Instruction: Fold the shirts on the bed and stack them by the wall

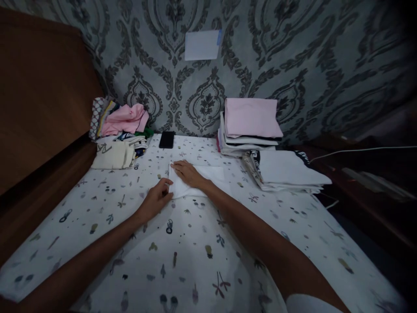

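A white cloth (211,176), flat and folded into a rectangle, lies on the patterned bedsheet (192,230). My right hand (188,174) rests on its upper left part, palm down with the fingers stretched toward the left edge. At the lower left edge of the cloth is my left hand (159,195), thumb and fingers apart and their tips touching or close to the edge; nothing shows between them.
Clothes with a pink piece (125,119) are heaped at the back left, beside a black phone (167,140). Folded clothes topped with pink (252,117) and a white stack (286,169) stand at the right. A wooden panel (42,87) borders the left side.
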Available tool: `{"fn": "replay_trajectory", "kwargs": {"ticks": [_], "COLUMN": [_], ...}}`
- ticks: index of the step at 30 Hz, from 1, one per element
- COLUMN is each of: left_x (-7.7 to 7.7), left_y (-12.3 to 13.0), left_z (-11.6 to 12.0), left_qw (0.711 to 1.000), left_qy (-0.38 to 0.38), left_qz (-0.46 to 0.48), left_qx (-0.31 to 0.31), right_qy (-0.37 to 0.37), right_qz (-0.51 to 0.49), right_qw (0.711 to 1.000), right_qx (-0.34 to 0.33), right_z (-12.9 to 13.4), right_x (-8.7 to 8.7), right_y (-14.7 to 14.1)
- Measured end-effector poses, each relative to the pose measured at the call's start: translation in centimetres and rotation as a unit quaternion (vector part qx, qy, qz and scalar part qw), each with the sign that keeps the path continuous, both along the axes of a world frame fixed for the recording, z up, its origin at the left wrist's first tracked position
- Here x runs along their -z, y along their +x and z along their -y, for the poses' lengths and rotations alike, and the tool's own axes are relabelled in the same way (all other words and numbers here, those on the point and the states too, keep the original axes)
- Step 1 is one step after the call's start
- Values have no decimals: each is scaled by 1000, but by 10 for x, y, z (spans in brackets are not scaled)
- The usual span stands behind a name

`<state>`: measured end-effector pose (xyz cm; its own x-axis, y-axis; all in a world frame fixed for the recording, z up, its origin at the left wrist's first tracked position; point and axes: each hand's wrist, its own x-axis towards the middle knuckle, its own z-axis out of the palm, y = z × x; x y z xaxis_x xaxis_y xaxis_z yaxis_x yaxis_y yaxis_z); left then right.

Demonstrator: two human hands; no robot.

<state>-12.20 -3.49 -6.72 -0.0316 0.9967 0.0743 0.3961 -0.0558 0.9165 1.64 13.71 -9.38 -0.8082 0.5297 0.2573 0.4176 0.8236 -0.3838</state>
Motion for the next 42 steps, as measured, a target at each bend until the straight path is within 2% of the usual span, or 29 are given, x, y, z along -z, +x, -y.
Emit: {"fn": "replay_trajectory", "kwargs": {"ticks": [3,6,8,10,13,16,18,20,23,26,30,33,36,39,42], "left_x": [-5,-6,-5,-6,-14,-21,-18,-7,13,22,13,1,-3,3,11], "left_y": [1,-3,-8,-12,-8,10,24,31,24,2,-17,-9,9,21,20], "left_z": [0,-3,-5,-6,-7,-13,-20,-28,-39,-44,-47,-55,-66,-76,-82], "left_qw": [999,998,996,989,958,928,920,906,878,864,862,877,888,884,875], "left_qy": [16,16,16,30,101,161,175,169,125,92,97,97,86,79,89], "left_qz": [-31,-49,-84,-143,-265,-336,-348,-367,-414,-443,-436,-414,-400,-399,-401], "left_qx": [-18,-29,-28,-31,-44,-10,48,124,203,222,241,226,211,232,256], "right_qy": [-6,4,14,19,-1,-30,-28,-14,-9,-24,-2,32,41,34,21], "right_qz": [-3,-37,-80,-116,-124,-80,-45,-30,-35,-41,-70,-76,-48,-11,20], "right_qw": [1000,997,989,970,928,912,917,922,924,927,924,930,951,973,979], "right_qx": [19,66,126,214,351,402,395,386,380,372,377,359,301,226,204], "right_z": [7,21,37,55,82,99,102,102,99,98,89,73,57,43,28], "right_x": [-6,-12,-16,-18,-17,-12,-8,-5,-3,-4,-11,-18,-20,-11,0], "right_y": [3,26,55,91,137,160,163,161,163,168,166,147,121,106,109]}}
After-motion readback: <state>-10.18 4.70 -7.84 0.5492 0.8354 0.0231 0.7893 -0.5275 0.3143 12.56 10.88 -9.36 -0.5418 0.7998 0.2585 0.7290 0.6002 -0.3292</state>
